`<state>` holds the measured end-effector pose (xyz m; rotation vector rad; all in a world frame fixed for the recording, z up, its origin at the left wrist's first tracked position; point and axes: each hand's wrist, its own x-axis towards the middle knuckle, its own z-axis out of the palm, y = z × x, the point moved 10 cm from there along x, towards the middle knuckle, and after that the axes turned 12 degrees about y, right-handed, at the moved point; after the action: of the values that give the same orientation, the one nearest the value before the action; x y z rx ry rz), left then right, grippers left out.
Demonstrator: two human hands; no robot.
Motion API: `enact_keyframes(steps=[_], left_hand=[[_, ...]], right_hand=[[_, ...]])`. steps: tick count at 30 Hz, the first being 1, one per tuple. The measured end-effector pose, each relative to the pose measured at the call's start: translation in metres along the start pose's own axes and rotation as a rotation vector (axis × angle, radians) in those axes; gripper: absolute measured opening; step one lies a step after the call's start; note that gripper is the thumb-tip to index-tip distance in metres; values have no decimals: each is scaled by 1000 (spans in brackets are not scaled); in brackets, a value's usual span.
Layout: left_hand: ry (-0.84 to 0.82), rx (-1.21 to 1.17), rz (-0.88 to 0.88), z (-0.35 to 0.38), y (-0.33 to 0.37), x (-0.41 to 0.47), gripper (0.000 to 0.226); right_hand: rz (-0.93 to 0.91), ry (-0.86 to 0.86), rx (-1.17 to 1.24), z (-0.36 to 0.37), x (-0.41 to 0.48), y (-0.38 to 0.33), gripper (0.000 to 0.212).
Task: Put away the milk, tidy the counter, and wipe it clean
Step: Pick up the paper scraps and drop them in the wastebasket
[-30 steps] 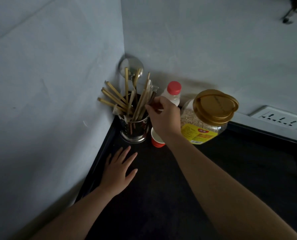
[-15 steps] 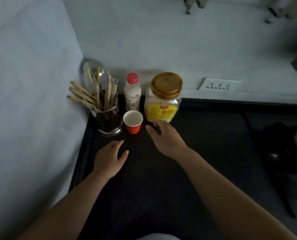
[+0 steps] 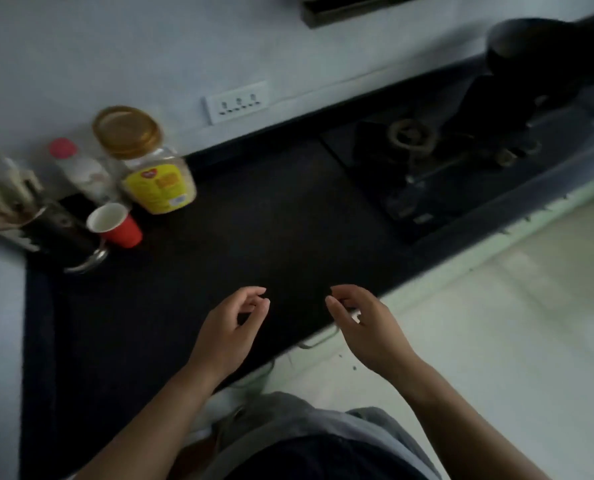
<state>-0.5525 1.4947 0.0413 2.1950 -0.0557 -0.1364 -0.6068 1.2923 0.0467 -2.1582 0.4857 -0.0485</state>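
Both of your hands hover over the near edge of the counter (image 3: 254,216). Your left hand (image 3: 231,327) and right hand (image 3: 364,327) each have loosely curled fingers, slightly apart, gripping nothing.

The milk bottle (image 3: 81,171), white with a red cap, stands upright at the far left, against the wall. It is just left of the oat jar (image 3: 150,171), behind the red cup (image 3: 115,225) and beside the utensil holder (image 3: 56,233). Its long axis is vertical.

From your fingers, the bottle lies far and to the left, well apart. Your left hand is the nearer one. Judged from this layout, reach over the cup and grasp the bottle from the side. No cloth is in view.
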Motion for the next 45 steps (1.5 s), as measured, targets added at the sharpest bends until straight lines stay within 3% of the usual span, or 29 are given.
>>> enact_keyframes(steps=[5, 9, 11, 15, 20, 23, 26, 31, 37, 45], left_hand=[[-217, -89, 70, 106, 72, -50, 25], [-417, -54, 163, 192, 121, -92, 36], [-510, -7, 224, 232, 143, -114, 30], [-676, 55, 334, 296, 179, -153, 25], [-888, 136, 382, 363, 200, -185, 26], [-966, 173, 396, 404, 215, -191, 38], [-1015, 175, 429, 448, 241, -190, 43], [-1065, 186, 498, 544, 317, -167, 29], [-1051, 133, 589, 636, 429, -128, 44], [-1033, 182, 489, 720, 468, -82, 41]], right_hand=[[134, 231, -21, -104, -63, 92, 43], [279, 402, 42, -174, -121, 160, 40], [342, 483, 82, -200, -152, 188, 43], [467, 627, 171, -235, -210, 239, 58], [636, 761, 272, -260, -261, 294, 46], [713, 836, 309, -280, -272, 322, 46], [740, 861, 323, -307, -260, 350, 41], [767, 930, 290, -391, -202, 402, 38], [687, 972, 247, -510, -120, 433, 41], [653, 902, 258, -586, -50, 488, 36]])
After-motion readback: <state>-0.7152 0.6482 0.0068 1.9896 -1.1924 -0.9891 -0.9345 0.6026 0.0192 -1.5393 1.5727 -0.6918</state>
